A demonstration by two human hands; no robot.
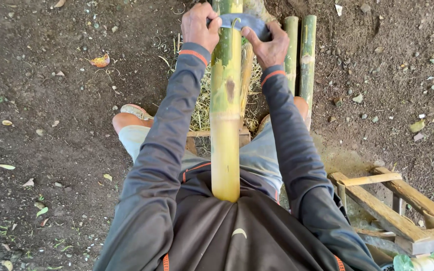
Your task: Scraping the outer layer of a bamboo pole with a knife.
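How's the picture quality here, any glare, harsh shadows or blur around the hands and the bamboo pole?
In the head view, light is soft and shaded, with no hard shadows on the dirt ground. The bamboo pole carries a mild sheen, not blown out. The left hand, right hand and curved blade look reasonably sharp. Wide-lens stretch shows at the edges, by the wooden frame.

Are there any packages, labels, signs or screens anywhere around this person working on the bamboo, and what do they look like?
No signs, screens or packages show.
Small pale emblem: on the back of the dark shirt, a curved mark, no lettering visible.
Green and white thing: bottom right corner beside the wooden frame, cut off by the edge; too little shows to tell whether it is a package.
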